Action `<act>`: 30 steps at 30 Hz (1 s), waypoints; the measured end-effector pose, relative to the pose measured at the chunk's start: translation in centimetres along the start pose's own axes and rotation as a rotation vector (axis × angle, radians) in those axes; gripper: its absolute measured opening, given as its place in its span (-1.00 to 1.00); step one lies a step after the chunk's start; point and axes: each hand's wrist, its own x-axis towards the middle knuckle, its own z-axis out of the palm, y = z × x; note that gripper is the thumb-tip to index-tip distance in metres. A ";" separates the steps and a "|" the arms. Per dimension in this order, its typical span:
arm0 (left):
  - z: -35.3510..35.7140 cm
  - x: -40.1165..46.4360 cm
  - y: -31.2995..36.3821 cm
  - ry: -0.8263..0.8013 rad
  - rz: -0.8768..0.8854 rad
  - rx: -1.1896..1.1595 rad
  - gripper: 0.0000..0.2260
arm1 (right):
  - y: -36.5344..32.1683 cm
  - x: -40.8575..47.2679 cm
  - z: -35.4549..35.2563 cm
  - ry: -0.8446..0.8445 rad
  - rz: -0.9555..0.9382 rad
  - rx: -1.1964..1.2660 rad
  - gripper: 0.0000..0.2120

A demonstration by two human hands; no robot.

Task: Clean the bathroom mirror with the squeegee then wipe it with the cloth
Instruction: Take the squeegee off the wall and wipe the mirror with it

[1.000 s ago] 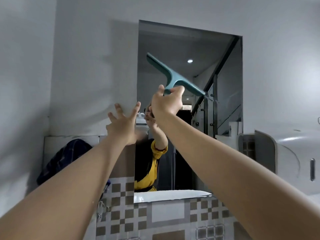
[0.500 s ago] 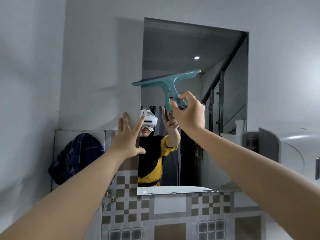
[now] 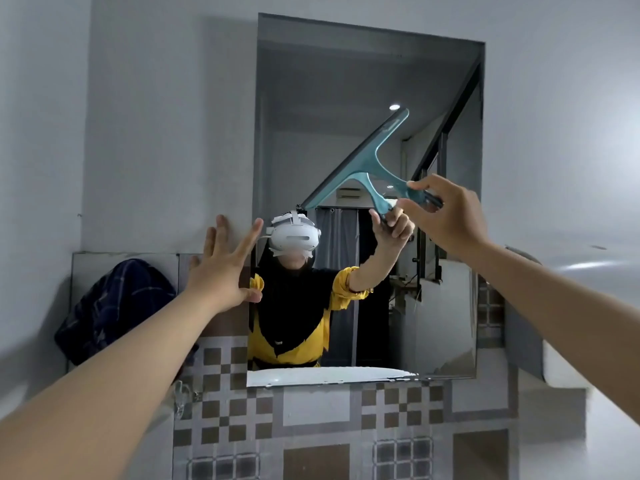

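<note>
On glassy rectangular mirror: right hand pinches teal T-shaped plastic squeegee, blade slanted; left hand splayed flat, holding nothing.

the right hand covers the end of the squeegee handle, so how far the handle runs past the fingers cannot be told. whether the blade edge touches the mirror glass cannot be told from this angle. the left hand covers part of the mirror's left edge, and its palm side is turned away. both forearms are cut off by the bottom and side borders. the dark checked cloth is partly hidden behind the left forearm. a white rounded fixture at right is blurred and cut by the border.
</note>
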 end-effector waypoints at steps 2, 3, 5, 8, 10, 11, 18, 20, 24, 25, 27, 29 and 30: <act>-0.1 -0.1 0.1 0.003 0.002 0.017 0.16 | 1.5 -0.2 -0.8 -0.001 0.021 -0.004 -0.70; -0.1 -0.1 0.2 0.006 0.002 0.023 0.16 | 2.3 -0.4 -1.3 0.001 0.034 -0.007 -0.69; -0.2 -0.1 0.3 0.014 0.010 0.029 0.16 | 4.0 -0.8 -2.4 0.021 0.072 -0.007 -0.69; -0.1 -0.1 0.3 0.025 0.023 0.012 0.16 | 6.1 -1.8 -3.9 0.065 0.142 -0.010 -0.73; 0.0 -0.1 0.2 0.043 0.016 0.004 0.16 | 6.9 -2.5 -4.3 0.073 0.172 0.002 -0.75; 0.2 -0.1 0.1 0.056 0.012 0.003 0.17 | 7.0 -2.8 -4.3 0.071 0.188 0.014 -0.76; 0.8 0.0 0.1 0.113 0.002 0.038 0.18 | 4.1 -6.1 -1.2 0.104 0.323 0.098 -0.78; 0.8 -0.1 0.2 0.130 -0.004 0.049 0.18 | 2.3 -7.2 0.4 0.142 0.383 0.137 -0.78; 0.8 -0.2 0.4 0.128 -0.026 0.063 0.18 | -1.7 -7.4 2.8 0.201 0.589 0.289 -0.79; 0.7 -0.2 0.5 0.121 -0.029 0.067 0.17 | -2.6 -7.0 3.2 0.214 0.640 0.343 -0.79; 0.5 -0.2 0.6 0.106 -0.029 0.073 0.16 | -4.4 -6.1 3.9 0.241 0.746 0.449 -0.79; 0.3 -0.3 0.7 0.085 -0.031 0.064 0.13 | -5.8 -5.2 4.4 0.251 0.846 0.547 -0.78; 0.3 -0.4 0.6 0.078 -0.027 0.060 0.12 | -6.6 -4.9 4.7 0.255 0.880 0.585 -0.78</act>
